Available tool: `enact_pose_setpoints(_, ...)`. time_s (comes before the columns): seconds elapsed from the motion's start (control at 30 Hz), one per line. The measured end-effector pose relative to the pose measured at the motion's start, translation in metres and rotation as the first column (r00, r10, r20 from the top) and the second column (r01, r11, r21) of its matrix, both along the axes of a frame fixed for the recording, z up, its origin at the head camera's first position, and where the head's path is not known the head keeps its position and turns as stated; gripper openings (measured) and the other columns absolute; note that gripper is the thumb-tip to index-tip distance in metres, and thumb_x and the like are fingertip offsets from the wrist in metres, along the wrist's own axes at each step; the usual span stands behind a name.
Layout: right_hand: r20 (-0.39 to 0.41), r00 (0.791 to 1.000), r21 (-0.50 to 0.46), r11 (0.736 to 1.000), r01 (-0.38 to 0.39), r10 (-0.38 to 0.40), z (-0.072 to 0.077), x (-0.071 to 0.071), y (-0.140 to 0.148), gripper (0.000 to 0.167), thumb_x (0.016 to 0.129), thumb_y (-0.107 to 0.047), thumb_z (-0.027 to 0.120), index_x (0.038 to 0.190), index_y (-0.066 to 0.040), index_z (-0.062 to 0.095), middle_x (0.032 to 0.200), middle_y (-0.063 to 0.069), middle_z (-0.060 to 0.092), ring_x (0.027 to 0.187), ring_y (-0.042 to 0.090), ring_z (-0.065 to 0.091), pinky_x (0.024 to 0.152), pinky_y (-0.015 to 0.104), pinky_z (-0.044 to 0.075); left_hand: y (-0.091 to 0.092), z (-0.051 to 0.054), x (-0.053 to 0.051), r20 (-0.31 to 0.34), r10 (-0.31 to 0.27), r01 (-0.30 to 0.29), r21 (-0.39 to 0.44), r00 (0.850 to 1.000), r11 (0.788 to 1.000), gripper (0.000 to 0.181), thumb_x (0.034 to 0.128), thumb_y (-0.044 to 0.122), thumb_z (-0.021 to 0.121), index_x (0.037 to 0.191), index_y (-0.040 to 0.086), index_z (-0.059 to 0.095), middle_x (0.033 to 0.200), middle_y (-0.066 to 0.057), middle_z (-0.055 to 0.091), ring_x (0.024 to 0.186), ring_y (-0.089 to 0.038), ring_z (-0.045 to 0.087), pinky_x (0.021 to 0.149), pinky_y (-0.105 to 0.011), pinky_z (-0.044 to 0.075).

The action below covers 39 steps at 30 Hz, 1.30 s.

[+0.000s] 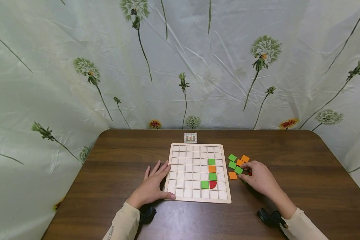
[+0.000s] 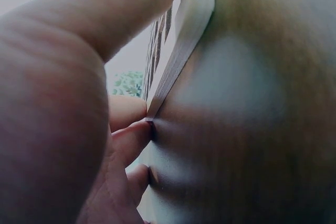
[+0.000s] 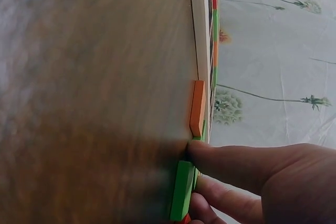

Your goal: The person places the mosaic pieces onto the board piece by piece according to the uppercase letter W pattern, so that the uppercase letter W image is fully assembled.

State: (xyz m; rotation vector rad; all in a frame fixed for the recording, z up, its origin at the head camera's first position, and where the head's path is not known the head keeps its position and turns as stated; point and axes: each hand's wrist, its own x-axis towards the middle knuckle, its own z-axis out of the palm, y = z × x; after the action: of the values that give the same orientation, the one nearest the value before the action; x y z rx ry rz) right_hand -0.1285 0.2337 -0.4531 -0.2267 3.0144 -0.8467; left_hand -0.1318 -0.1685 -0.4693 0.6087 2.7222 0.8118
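A pale wooden grid board (image 1: pixel 180 180) lies on the table. My left hand (image 1: pixel 151 188) rests on its left edge with fingers spread, thumb over the front left corner; the left wrist view shows fingertips (image 2: pixel 134 136) against the board's side. In a column at the board's right are a green tile (image 1: pixel 211 161), an orange tile (image 1: pixel 212 169), another green tile (image 1: pixel 212 176) and a red quarter-round tile (image 1: pixel 212 184), with one more green tile (image 1: pixel 205 184) beside the red. Right of the board, my right hand (image 1: pixel 259 176) pinches a green square tile (image 1: pixel 238 170) between thumb and index finger.
Loose green tiles (image 1: pixel 232 157) and orange tiles (image 1: pixel 233 175) lie around my right hand, which partly covers a red piece (image 1: pixel 250 174). A small printed pattern card (image 1: pixel 190 137) sits behind the board. A flowered curtain (image 1: pixel 168 100) hangs behind the brown table (image 1: pixel 123 160).
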Motion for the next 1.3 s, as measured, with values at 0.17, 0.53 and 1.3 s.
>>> enact_pose_setpoints(0.17,-0.001,1.0,-0.01,1.0,-0.004,0.004,-0.001,0.0,0.0,0.028,0.082,-0.018,0.083,0.1,0.001,0.074,0.091,0.006,0.066,0.079,0.019,0.058,0.068,0.039,0.049,0.0,0.0,0.001,0.002,0.001,-0.001,-0.007,1.0,1.0,0.114,0.0717,0.055,0.085,0.16,0.01,0.027,0.167,-0.002,0.016,0.155,-0.029,0.003,0.117,-0.062,-0.005)
enact_pose_setpoints(0.53,0.007,1.0,-0.03,1.0,-0.007,0.008,0.001,0.001,-0.001,0.028,0.083,-0.014,0.082,0.105,0.003,0.073,0.091,0.006,0.065,0.079,0.019,0.058,0.068,0.038,0.049,0.0,0.001,0.0,-0.007,-0.001,0.001,-0.014,1.0,1.0,0.114,0.072,0.055,0.085,0.159,0.009,0.029,0.167,-0.004,0.018,0.155,-0.031,0.004,0.117,-0.062,-0.005)
enact_pose_setpoints(1.3,-0.005,0.997,0.024,0.997,-0.074,0.074,0.008,0.014,0.025,0.033,0.081,-0.02,0.084,0.11,-0.004,0.075,0.107,0.01,0.068,0.1,0.034,0.058,0.084,0.054,0.048,0.0,0.002,0.001,0.021,-0.001,0.001,-0.009,1.0,1.0,0.115,0.0727,0.056,0.084,0.16,0.011,0.026,0.168,-0.002,0.014,0.155,-0.029,0.0,0.117,-0.062,-0.007)
